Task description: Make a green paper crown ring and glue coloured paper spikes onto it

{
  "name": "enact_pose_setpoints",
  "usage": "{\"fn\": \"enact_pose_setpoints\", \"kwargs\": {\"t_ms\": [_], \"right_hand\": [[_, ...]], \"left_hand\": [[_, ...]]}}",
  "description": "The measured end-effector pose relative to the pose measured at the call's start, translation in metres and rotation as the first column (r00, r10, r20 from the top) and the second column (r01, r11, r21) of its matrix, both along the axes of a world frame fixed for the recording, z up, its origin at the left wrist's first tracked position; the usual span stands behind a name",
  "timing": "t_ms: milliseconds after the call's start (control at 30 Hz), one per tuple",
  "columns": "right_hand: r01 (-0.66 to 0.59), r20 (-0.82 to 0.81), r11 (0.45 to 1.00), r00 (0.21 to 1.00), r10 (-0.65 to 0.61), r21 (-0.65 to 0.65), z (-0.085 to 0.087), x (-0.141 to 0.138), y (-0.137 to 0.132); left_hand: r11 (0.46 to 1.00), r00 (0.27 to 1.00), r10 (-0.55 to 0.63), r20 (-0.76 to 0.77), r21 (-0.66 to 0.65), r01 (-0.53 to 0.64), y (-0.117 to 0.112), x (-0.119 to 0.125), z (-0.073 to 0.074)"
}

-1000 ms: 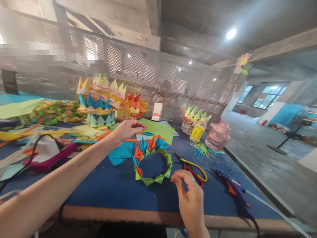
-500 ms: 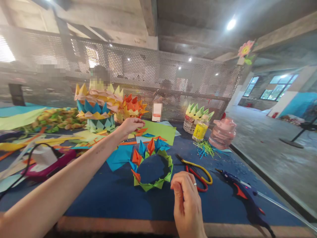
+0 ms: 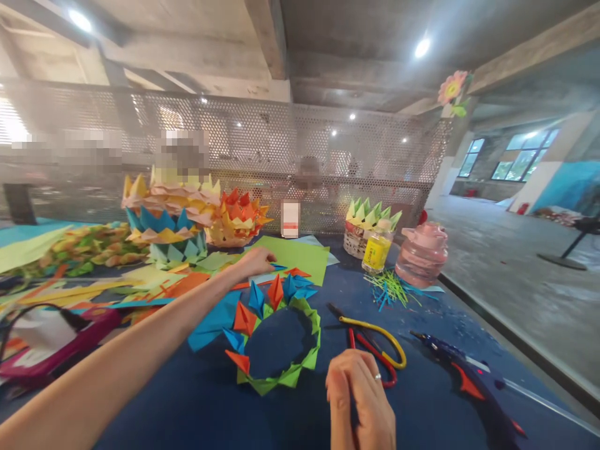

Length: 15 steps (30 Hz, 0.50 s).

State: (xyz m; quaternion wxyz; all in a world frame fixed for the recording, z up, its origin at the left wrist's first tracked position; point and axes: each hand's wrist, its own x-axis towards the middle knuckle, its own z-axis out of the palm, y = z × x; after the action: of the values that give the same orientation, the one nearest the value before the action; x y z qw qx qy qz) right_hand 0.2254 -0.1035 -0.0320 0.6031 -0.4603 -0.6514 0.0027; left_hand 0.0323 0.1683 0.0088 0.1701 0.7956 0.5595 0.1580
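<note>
My left hand (image 3: pixel 255 262) reaches far across the table, fingers bent down onto small folded paper pieces (image 3: pixel 287 271) at the edge of a green paper sheet (image 3: pixel 300 258). What the fingertips pinch is hidden. A ring of folded green, blue and orange paper points (image 3: pixel 274 334) lies on the blue table top (image 3: pixel 187 400) between my hands. My right hand (image 3: pixel 360 400) hovers near the front of that ring, fingers curled together, a ring on one finger; nothing shows in it.
Scissors with yellow and red handles (image 3: pixel 372 344) lie right of the ring, a blue glue gun (image 3: pixel 469 381) further right. A yellow bottle (image 3: pixel 376 250), pink jar (image 3: pixel 422 255) and stacked paper crowns (image 3: pixel 164 219) stand behind. A pink device with a cable (image 3: pixel 51 344) lies left.
My left hand has dropped from above the table down onto the paper pieces by the green sheet. My right hand's fingers have curled closer together. The view has tilted, bringing the table nearer.
</note>
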Motion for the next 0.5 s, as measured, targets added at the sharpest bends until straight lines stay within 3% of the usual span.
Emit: {"fn": "enact_pose_setpoints", "kwargs": {"t_ms": [100, 267, 500], "right_hand": [[0.034, -0.03, 0.999, 0.999, -0.034, -0.009, 0.0, 0.001, 0.001], [-0.011, 0.08, 1.0, 0.997, 0.009, 0.028, -0.001, 0.006, 0.005], [0.079, 0.033, 0.997, 0.996, -0.079, 0.02, -0.004, 0.005, -0.011]], "left_hand": [[0.999, 0.998, -0.05, -0.043, 0.007, 0.05, 0.004, 0.005, -0.006], [0.998, 0.999, -0.038, -0.004, 0.058, 0.038, 0.0, 0.006, -0.007], [0.989, 0.956, 0.04, 0.291, 0.127, -0.08, -0.018, -0.003, 0.017]]}}
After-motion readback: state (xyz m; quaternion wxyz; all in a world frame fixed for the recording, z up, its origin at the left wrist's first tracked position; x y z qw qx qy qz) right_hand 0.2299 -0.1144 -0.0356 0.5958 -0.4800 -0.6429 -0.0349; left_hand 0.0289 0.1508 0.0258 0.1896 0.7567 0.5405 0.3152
